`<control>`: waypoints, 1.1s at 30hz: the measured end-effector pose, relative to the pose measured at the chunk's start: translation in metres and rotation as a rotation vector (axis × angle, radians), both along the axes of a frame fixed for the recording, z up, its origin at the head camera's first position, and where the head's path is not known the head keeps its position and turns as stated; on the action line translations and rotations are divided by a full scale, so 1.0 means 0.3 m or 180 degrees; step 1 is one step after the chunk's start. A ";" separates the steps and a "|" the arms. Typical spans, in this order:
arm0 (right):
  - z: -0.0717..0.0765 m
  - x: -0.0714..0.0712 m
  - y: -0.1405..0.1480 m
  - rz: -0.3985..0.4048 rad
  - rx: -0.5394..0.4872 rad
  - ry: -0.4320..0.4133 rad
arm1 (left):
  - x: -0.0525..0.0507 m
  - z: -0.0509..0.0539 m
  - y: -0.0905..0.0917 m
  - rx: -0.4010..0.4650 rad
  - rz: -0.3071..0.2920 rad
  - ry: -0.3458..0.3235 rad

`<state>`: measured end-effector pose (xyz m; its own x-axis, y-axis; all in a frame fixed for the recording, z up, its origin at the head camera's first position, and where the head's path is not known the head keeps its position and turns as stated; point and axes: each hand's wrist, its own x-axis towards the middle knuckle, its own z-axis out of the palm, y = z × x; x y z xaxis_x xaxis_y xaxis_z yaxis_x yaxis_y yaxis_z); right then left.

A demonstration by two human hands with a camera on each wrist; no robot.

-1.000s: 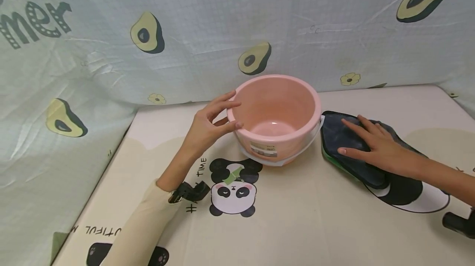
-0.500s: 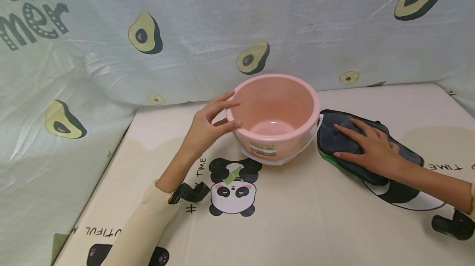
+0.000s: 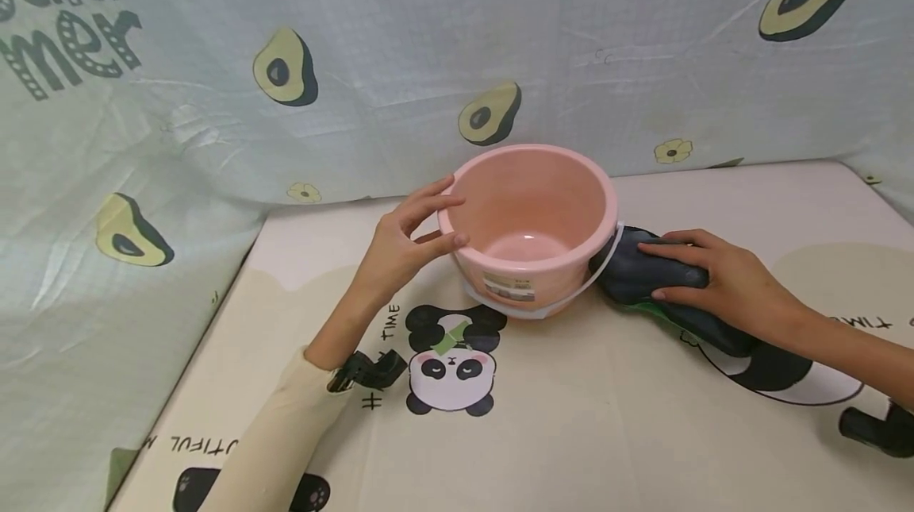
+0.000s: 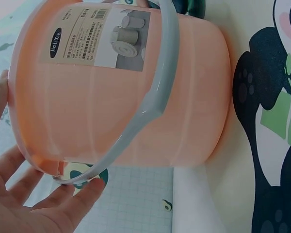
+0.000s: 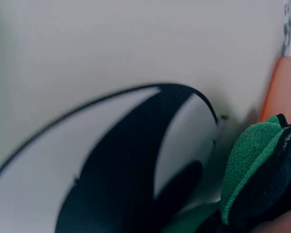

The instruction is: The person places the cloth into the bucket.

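A pink plastic bucket (image 3: 527,246) stands upright near the back of the table, its white handle (image 3: 546,310) hanging down in front. My left hand (image 3: 400,238) holds the left side of its rim, fingers and thumb spread along the edge. The left wrist view shows that hand (image 4: 36,194) at the rim, close to the handle's end. To the right of the bucket lies a folded cloth (image 3: 621,266), dark navy with a green side, bunched up against the bucket. My right hand (image 3: 735,282) grips it from above. In the right wrist view the fluffy green side of the cloth (image 5: 252,160) shows.
A pale tablecloth (image 3: 543,417) with panda prints covers the table. Behind and to the left hangs a sheet (image 3: 385,44) with avocado prints. A black wrist mount (image 3: 367,369) sits on the left forearm and another (image 3: 878,426) on the right.
My right hand has gone from lying spread on the flat cloth to gripping it. The cloth has bunched up and shifted left against the bucket. The left hand and bucket stay put.
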<state>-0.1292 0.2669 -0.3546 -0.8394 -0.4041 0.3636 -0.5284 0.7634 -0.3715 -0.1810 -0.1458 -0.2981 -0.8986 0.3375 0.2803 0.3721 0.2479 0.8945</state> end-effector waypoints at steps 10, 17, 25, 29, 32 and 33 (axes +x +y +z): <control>0.090 -0.004 0.024 -0.0020 0.0006 0.0341 | 0.005 -0.010 -0.016 -0.0100 0.0045 0.0053; 0.162 0.000 0.045 -0.0244 0.0191 0.0405 | 0.002 0.003 -0.019 -0.0306 0.0056 0.0132; 0.257 -0.019 0.081 -0.0399 0.0410 0.0597 | -0.001 0.014 -0.019 -0.0326 0.0038 0.0052; 0.297 -0.030 0.104 -0.0332 0.0373 0.0809 | -0.003 0.015 -0.015 -0.0360 0.0038 0.0048; 0.324 -0.034 0.109 -0.0262 0.0364 0.0935 | -0.005 0.014 -0.012 -0.0369 0.0034 0.0035; 0.333 -0.034 0.107 -0.0252 0.0371 0.0941 | -0.004 0.013 -0.013 -0.0363 0.0036 0.0032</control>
